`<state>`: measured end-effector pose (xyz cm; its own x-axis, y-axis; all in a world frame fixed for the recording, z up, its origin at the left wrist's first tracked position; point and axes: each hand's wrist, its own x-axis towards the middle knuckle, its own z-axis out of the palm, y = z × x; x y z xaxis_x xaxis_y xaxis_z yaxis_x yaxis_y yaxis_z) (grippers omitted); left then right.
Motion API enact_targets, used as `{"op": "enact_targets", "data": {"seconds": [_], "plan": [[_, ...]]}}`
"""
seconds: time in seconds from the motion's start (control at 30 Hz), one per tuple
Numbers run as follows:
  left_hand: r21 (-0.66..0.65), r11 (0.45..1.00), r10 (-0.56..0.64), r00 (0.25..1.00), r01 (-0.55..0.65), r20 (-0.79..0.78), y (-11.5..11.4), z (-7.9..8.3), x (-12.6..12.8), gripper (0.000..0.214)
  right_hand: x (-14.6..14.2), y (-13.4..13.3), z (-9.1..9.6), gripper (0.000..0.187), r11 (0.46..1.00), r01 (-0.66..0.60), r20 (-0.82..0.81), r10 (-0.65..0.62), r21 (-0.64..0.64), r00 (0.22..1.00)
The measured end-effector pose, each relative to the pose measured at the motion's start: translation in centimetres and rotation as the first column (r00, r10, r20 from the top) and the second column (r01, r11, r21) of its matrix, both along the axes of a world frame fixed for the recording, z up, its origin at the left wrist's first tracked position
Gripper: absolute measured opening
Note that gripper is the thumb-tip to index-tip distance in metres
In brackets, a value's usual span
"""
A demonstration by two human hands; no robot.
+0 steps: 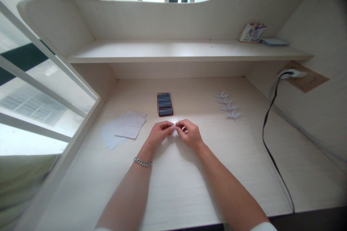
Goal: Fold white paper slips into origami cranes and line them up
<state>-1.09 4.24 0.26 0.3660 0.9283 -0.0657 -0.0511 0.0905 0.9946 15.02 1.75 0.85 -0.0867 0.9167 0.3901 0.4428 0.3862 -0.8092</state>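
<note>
My left hand (162, 131) and my right hand (189, 133) meet over the middle of the desk. Between their fingertips they pinch a small piece of folded white paper (174, 127), mostly hidden by the fingers. Both hands are closed on it, the left at its left side and the right at its right side. Just beyond them lies a phone (165, 104) with a blurred screen. To the right, several folded paper cranes (229, 108) stand in a row. Off to the left is a loose stack of white paper sheets (130, 124), some printed.
A shelf (162, 48) spans the back above the desk (173, 187), holding a small colourful box (252, 32) and a flat blue-grey item (274, 42) at its right. A black cable (267, 122) runs from the wall socket (306, 77) down to the front edge.
</note>
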Motion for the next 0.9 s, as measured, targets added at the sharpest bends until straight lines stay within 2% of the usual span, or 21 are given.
{"op": "enact_targets", "data": {"seconds": [0.37,0.9], "plan": [[-0.010,0.999,0.054,0.998,-0.053,0.037,0.18,-0.45,0.16,0.025,-0.48,-0.01,-0.73,0.011,0.994,0.039,0.113,-0.051,0.104,0.992],[-0.006,0.997,0.081,0.996,-0.081,0.032,0.23,-0.52,0.24,0.024,-0.90,-0.13,-0.54,0.012,0.980,0.115,0.295,-0.159,0.159,0.942]]}}
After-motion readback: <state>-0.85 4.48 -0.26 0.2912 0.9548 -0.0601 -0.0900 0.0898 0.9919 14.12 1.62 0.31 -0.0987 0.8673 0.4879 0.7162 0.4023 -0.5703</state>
